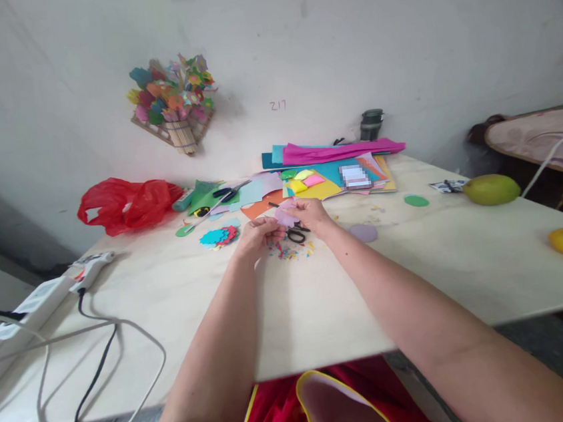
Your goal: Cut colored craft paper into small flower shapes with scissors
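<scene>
A round piece of lilac paper (pixel 286 213) is pinched between my two hands over the middle of the table. My left hand (pixel 262 232) grips its lower left edge, and my right hand (pixel 313 214) has hold of its right side. Scissors with black handles (pixel 296 236) lie just beneath the hands, their blades partly hidden. Small coloured paper scraps (pixel 290 250) are scattered below them. Left of my hands sits a stack of scalloped paper discs, blue (pixel 214 237) and red. Another lilac circle (pixel 363 232) lies to the right.
Coloured paper sheets (pixel 329 189), pink and yellow packets, and a second pair of scissors (pixel 229 193) lie toward the wall. A red plastic bag (pixel 127 204) is at the back left. A power strip (pixel 34 304) with looping cables occupies the left edge; a green fruit (pixel 491 189) sits right.
</scene>
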`<state>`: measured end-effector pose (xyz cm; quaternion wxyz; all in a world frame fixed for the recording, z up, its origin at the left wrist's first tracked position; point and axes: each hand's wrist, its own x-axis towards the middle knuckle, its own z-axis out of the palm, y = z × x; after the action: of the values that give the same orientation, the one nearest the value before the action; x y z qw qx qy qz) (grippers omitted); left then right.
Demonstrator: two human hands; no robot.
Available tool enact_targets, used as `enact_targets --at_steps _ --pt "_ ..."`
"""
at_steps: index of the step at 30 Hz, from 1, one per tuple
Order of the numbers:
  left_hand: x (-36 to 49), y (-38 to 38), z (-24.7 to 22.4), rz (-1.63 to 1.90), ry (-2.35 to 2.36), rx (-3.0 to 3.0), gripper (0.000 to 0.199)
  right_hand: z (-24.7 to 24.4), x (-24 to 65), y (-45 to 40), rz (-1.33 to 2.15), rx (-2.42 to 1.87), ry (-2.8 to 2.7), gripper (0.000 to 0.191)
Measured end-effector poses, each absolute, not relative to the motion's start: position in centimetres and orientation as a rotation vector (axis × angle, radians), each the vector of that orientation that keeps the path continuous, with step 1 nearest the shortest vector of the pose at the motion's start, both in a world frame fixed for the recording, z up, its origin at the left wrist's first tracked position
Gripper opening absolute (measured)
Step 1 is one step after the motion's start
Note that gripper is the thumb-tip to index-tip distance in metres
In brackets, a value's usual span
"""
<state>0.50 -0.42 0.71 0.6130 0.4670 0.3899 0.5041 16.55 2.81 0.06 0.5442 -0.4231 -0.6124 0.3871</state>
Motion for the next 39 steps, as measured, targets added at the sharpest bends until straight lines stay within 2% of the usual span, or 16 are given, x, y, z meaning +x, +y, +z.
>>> enact_targets --at_steps 6,21,28,35,39 --pt "0.59 -0.43 0.99 1.139 0.903 1.031 0.015 0.33 16.48 2.59 0.951 -1.014 -1.423 0.033" --pt "0.51 -0.40 0.52 1.145 0.919 1.064 0.007 0.35 16.31 2.56 0.893 -1.015 -1.462 0.025" --pt "0.44 -0.38 0.52 1.159 0.899 1.076 0.010 0.48 16.52 2.59 0.926 -1.017 -1.474 0.022" --pt "0.44 -0.44 0.46 1.163 0.875 1.078 0.010 0.00 16.70 2.83 0.957 -1.016 -1.553 0.032" --pt "0.39 -0.46 0.52 1.156 0.845 1.083 0.009 -0.09 16.60 2.96 0.887 -1.013 -1.527 0.028"
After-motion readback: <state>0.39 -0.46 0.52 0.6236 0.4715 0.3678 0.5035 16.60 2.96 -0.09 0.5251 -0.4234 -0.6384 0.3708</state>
